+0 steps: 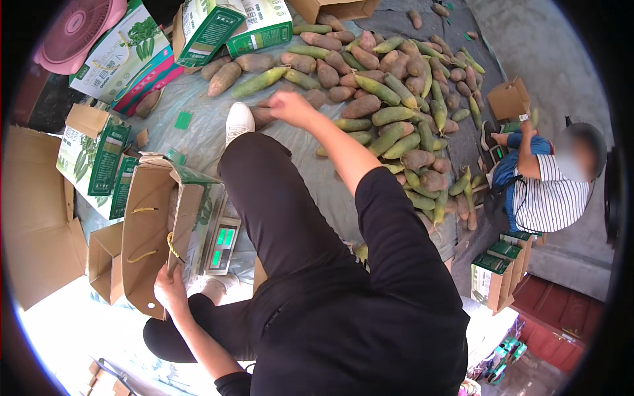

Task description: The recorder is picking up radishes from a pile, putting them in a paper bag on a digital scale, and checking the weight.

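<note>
My right hand reaches forward beside my white shoe, fingers curled at a reddish-brown radish; the hand covers part of it. A gift carton with yellow rope handles stands with its top open at my left. On its near edge, close to one yellow rope, the fingers of my left hand are closed. What lies inside the carton is mostly hidden. A scale with a green lit display sits against the carton's right side, partly covered by it.
A wide heap of green and reddish-brown radishes covers the sheet ahead. More green-and-white cartons and a pink fan stand at left. A person in a striped shirt sits at right, near a brown carton and several others.
</note>
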A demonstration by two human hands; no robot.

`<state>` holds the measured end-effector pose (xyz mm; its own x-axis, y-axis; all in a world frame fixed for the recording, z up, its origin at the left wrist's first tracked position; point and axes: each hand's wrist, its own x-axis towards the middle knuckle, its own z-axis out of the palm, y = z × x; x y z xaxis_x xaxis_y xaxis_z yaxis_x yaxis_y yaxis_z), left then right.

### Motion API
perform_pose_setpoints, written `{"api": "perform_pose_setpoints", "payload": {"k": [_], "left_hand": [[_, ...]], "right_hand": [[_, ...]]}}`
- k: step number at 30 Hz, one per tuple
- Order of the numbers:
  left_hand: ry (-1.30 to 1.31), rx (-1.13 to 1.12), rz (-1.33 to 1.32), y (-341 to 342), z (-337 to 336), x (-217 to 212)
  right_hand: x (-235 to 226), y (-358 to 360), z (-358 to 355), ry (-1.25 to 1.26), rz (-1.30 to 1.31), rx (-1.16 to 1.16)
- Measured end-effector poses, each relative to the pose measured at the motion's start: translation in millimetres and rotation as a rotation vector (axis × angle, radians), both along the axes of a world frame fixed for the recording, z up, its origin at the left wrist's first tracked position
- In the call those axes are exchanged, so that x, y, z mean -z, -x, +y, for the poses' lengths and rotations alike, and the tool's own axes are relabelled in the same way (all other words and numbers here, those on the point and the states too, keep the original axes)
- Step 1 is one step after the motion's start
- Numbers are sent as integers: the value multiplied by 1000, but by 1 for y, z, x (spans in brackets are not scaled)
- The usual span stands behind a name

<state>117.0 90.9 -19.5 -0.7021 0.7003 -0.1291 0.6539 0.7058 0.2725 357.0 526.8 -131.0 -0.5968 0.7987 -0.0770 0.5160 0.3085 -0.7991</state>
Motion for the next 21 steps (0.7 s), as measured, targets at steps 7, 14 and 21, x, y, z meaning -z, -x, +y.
{"api": "perform_pose_setpoints", "payload": {"k": [7, 14, 21], "left_hand": [[-35, -22, -30, -2, 2, 1], [-39, -15, -22, 0, -2, 5], [-47, -35, -46, -2, -1, 7]], "right_hand": [[94, -142, -50, 60, -524, 244], [148, -212, -101, 119, -713, 168], [174, -229, -133, 331, -749, 248]]}}
